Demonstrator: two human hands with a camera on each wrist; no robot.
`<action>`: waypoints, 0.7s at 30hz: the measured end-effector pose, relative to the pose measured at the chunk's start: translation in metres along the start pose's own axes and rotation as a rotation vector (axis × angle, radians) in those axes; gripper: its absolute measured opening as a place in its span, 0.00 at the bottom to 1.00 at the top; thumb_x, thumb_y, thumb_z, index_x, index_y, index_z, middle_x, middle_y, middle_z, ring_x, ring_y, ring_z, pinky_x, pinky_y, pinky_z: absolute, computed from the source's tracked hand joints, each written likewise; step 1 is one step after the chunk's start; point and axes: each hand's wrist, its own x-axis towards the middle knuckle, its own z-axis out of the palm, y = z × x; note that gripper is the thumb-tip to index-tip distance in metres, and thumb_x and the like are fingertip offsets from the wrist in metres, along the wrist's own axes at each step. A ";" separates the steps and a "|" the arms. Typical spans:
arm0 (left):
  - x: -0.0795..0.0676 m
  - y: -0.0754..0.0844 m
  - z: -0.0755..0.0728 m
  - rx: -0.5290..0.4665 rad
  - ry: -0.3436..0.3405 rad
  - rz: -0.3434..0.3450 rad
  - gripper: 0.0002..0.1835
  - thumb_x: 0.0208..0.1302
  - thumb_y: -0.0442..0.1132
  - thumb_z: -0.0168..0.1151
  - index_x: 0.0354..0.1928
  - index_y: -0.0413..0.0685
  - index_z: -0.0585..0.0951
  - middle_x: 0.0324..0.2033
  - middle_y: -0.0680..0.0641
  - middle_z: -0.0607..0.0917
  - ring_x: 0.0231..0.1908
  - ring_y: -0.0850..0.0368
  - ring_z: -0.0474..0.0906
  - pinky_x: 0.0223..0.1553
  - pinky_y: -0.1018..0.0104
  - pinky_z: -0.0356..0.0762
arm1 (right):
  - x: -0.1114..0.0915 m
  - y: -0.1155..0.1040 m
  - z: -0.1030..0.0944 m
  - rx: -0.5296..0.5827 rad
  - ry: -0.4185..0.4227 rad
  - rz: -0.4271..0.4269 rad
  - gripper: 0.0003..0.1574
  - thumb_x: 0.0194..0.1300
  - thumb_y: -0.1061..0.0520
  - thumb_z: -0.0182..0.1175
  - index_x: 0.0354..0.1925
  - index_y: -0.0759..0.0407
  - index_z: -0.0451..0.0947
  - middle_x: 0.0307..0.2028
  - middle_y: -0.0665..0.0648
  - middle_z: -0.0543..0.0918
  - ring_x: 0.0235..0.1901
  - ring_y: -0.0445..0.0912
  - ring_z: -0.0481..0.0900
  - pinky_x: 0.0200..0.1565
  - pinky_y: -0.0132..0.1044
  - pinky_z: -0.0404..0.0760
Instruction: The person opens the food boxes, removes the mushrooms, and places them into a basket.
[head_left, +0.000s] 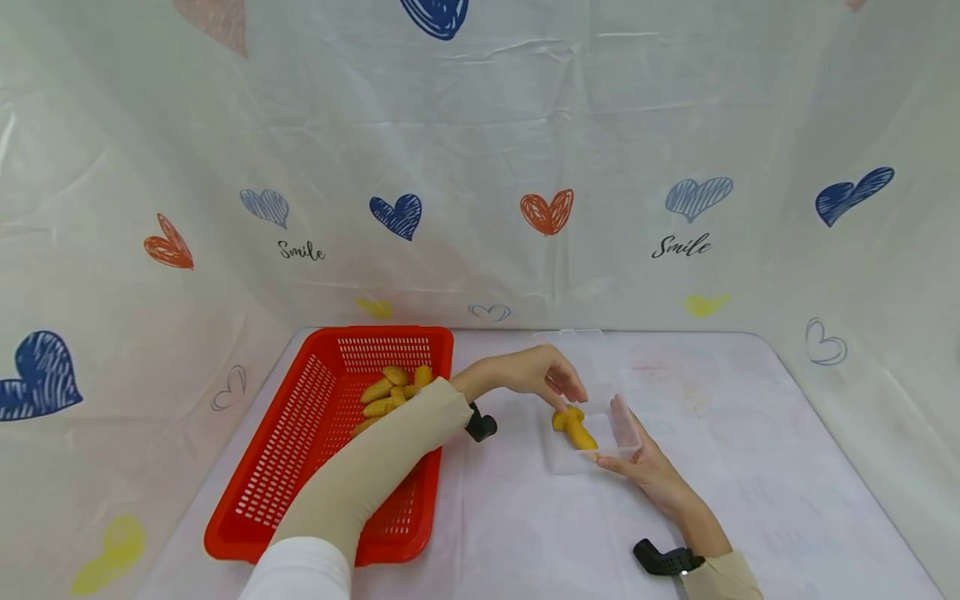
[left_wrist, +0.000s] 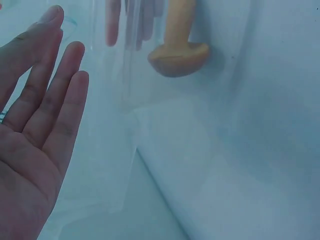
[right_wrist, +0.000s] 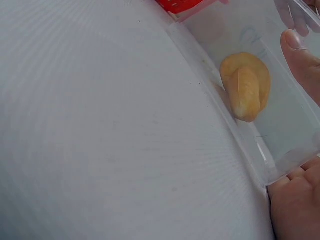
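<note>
A clear plastic box (head_left: 562, 462) sits on the table with one tan, mushroom-shaped piece (head_left: 577, 432) lying inside. The piece's rounded cap and stem (left_wrist: 179, 55) show in the left wrist view, and its stem end points up in the right wrist view (right_wrist: 245, 90). My left hand (head_left: 536, 372) hovers over the back of the box, its fingers extended and holding nothing in the left wrist view. My right hand (head_left: 652, 471) grips the box at its right side, with the thumb by the front corner and the fingers along the outside wall.
A red perforated basket (head_left: 258, 467) with several yellow-brown pieces (head_left: 378, 392) stands at the left, under my left forearm. The box's clear lid (head_left: 570, 335) extends toward the back table edge. A curtain printed with hearts (head_left: 480, 150) encloses the table.
</note>
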 end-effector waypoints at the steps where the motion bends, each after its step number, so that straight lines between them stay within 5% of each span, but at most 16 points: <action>1: 0.004 -0.002 0.003 -0.007 -0.010 0.000 0.16 0.57 0.22 0.70 0.49 0.29 0.83 0.48 0.34 0.85 0.52 0.41 0.81 0.56 0.59 0.78 | 0.000 0.000 0.000 0.000 -0.003 -0.003 0.65 0.64 0.66 0.67 0.81 0.47 0.33 0.79 0.60 0.35 0.76 0.59 0.31 0.68 0.65 0.32; 6: 0.022 -0.011 0.016 -0.016 -0.033 -0.007 0.16 0.54 0.20 0.70 0.46 0.28 0.84 0.47 0.34 0.86 0.52 0.40 0.81 0.55 0.63 0.79 | -0.001 0.000 -0.001 0.005 -0.006 -0.004 0.66 0.63 0.66 0.67 0.80 0.48 0.33 0.79 0.61 0.34 0.76 0.60 0.31 0.68 0.65 0.33; 13: 0.035 -0.016 0.032 0.031 -0.094 -0.041 0.17 0.49 0.21 0.74 0.43 0.32 0.86 0.43 0.43 0.88 0.50 0.53 0.83 0.55 0.75 0.74 | -0.001 0.002 -0.002 0.015 -0.015 0.001 0.66 0.64 0.66 0.66 0.80 0.47 0.31 0.79 0.60 0.33 0.76 0.60 0.29 0.68 0.66 0.36; 17: 0.037 -0.016 0.037 0.068 -0.122 -0.043 0.17 0.48 0.21 0.74 0.43 0.31 0.86 0.43 0.43 0.88 0.51 0.49 0.83 0.56 0.74 0.74 | -0.001 0.002 -0.002 0.013 -0.011 0.002 0.65 0.64 0.65 0.66 0.80 0.47 0.32 0.79 0.60 0.33 0.75 0.60 0.28 0.68 0.69 0.37; 21: 0.042 -0.018 0.040 0.142 -0.138 -0.054 0.16 0.49 0.23 0.75 0.43 0.35 0.87 0.43 0.47 0.88 0.50 0.55 0.83 0.56 0.71 0.75 | -0.001 0.001 -0.003 -0.007 -0.005 0.006 0.66 0.64 0.65 0.67 0.80 0.46 0.32 0.79 0.60 0.34 0.75 0.59 0.30 0.72 0.47 0.52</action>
